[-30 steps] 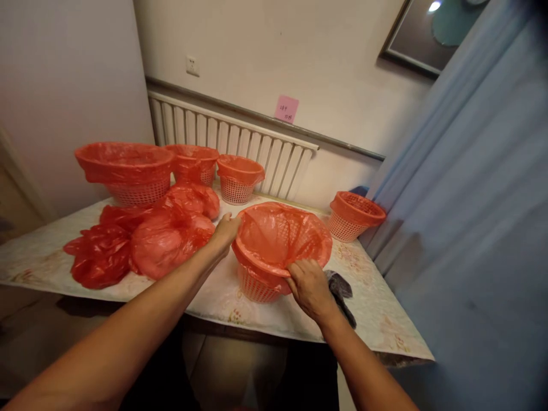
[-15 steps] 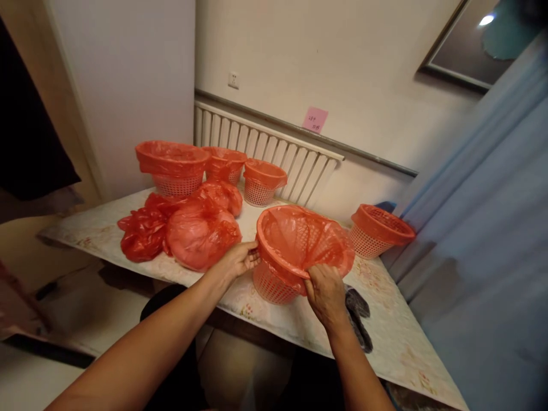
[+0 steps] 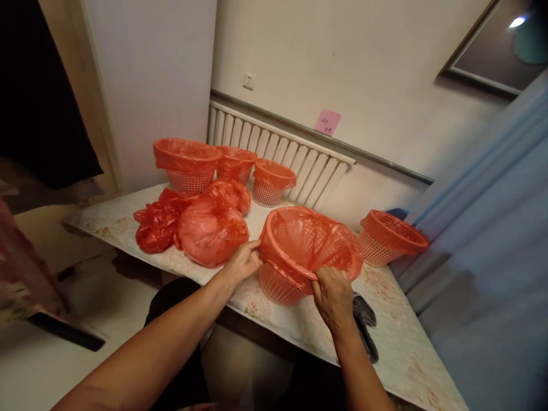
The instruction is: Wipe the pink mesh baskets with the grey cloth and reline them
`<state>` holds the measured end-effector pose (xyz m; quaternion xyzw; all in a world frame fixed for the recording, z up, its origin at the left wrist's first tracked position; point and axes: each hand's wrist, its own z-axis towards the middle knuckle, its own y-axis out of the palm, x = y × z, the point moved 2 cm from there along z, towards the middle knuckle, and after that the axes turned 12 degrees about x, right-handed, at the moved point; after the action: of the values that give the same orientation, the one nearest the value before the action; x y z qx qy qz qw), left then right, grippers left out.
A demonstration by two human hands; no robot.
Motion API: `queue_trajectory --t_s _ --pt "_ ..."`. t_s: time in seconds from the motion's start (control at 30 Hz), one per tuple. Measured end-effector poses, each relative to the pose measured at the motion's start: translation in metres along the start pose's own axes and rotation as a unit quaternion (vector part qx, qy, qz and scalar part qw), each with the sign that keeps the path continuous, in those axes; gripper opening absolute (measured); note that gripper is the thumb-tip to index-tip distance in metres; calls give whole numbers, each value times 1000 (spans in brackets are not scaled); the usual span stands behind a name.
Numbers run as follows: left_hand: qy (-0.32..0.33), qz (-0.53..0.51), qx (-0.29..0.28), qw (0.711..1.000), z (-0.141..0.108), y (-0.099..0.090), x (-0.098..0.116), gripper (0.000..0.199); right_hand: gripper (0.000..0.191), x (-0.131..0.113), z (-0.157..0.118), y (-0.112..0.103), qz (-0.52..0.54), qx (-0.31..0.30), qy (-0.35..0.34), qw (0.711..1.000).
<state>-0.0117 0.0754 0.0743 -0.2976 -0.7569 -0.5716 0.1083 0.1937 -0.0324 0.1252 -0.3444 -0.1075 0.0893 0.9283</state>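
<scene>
In front of me a pinkish-red perforated plastic basket point(image 3: 280, 287) stands on the table, slightly tilted in view. A thin red plastic bag point(image 3: 295, 240) lines it, and its edge is folded out over the rim. My left hand point(image 3: 244, 264) pinches the bag's edge between thumb and fingers at the basket's left side. On the front right, my right hand point(image 3: 335, 297) is closed over the rim and the bag, with the thumb outside; some fingertips are hidden. A dark grey fuzzy item point(image 3: 365, 325) lies beside my right wrist.
Three bag-lined baskets point(image 3: 274, 182) stand at the back left, near the radiator point(image 3: 299, 162). Bulging red plastic bags point(image 3: 212, 234) lie left of my basket. Another lined basket point(image 3: 381, 245) stands at right by the blue curtain point(image 3: 479, 245). A floral cloth covers the table point(image 3: 411, 354).
The view has turned slightly left, so everything sits further right. At the basket's left front, the bag's folded edge hangs lower over the side. Both hands keep about the same places on the basket.
</scene>
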Motion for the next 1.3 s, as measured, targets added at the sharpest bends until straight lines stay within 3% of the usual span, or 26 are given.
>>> queue_trajectory --t_s 0.17,0.43,0.67,0.87,1.07,1.23,1.3 --pt "-1 -17 -33 999 -5 -5 -5 18 21 -1 0 -1 -4 -2 -1 1000" --pt "-19 -12 -36 999 0 -20 -12 15 21 0 0 1 9 8 -1 1000" --pt "-70 -41 -62 995 -14 -23 -15 11 21 -1 0 -1 13 17 2 1000" --pt "-56 -45 -82 994 -19 -25 -24 18 21 -1 -1 -1 7 4 2 1000" --pt "-22 47 -47 998 -21 -24 -26 15 20 -1 0 -1 13 10 3 1000" --pt "33 162 46 985 -18 -30 -23 10 19 -1 0 -2 19 15 4 1000" --pt "89 188 96 973 -19 -32 -18 15 20 -1 0 -2 18 13 7 1000"
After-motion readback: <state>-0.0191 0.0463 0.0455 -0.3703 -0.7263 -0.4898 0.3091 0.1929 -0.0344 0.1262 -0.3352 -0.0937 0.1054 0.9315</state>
